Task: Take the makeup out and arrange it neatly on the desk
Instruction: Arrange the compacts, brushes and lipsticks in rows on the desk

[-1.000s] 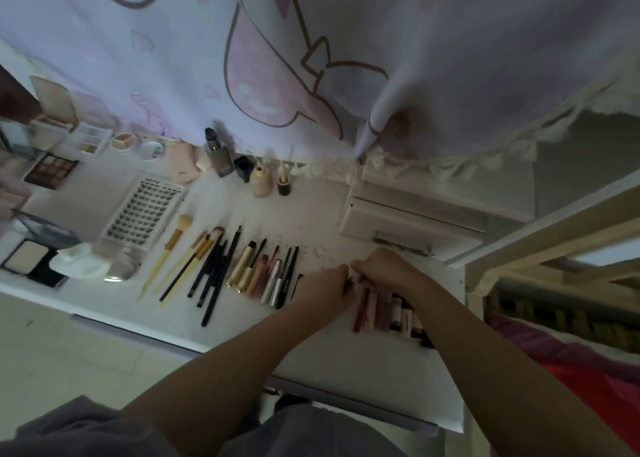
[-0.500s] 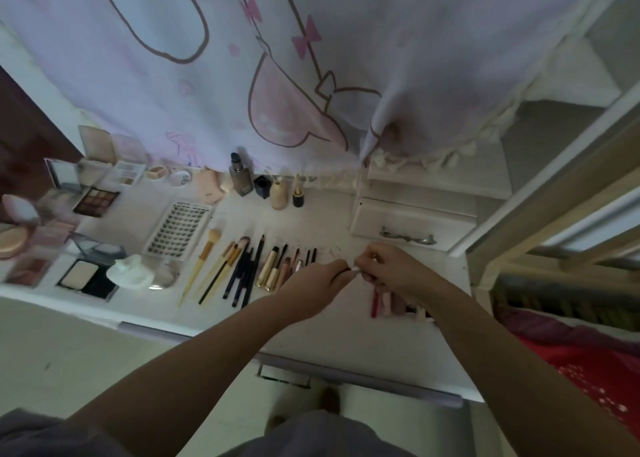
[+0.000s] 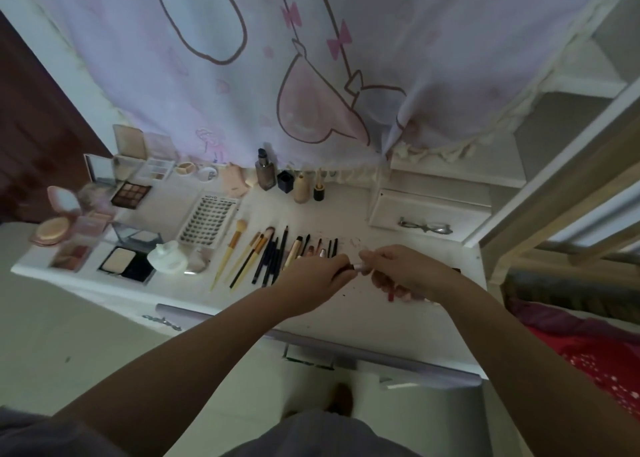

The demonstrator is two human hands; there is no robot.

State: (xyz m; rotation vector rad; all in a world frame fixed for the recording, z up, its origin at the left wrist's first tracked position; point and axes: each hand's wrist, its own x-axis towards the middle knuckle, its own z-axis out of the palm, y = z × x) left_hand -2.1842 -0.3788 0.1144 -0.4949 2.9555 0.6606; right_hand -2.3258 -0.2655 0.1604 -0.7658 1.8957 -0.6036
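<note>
Both hands were together above the white desk (image 3: 408, 321), near its right half. The left hand (image 3: 317, 280) had its fingers curled around the dark end of a small makeup stick (image 3: 356, 267), and the right hand (image 3: 398, 269) pinched the pale end of the same stick, so the two hands held one thing between them, just above the desk top. Under the right hand lay some more sticks (image 3: 393, 292), partly hidden, one of them red. To the left of the hands a row of brushes and pencils (image 3: 273, 255) lay side by side on the desk. Further left were a tray of false lashes (image 3: 209, 224), a white puff (image 3: 168, 257), a dark powder case (image 3: 126, 268) and an eyeshadow palette (image 3: 131, 193). At the back edge stood a few small bottles (image 3: 266, 174), under a pink curtain (image 3: 311, 58). A small white drawer (image 3: 429, 214) was on the right of the desk.
</note>
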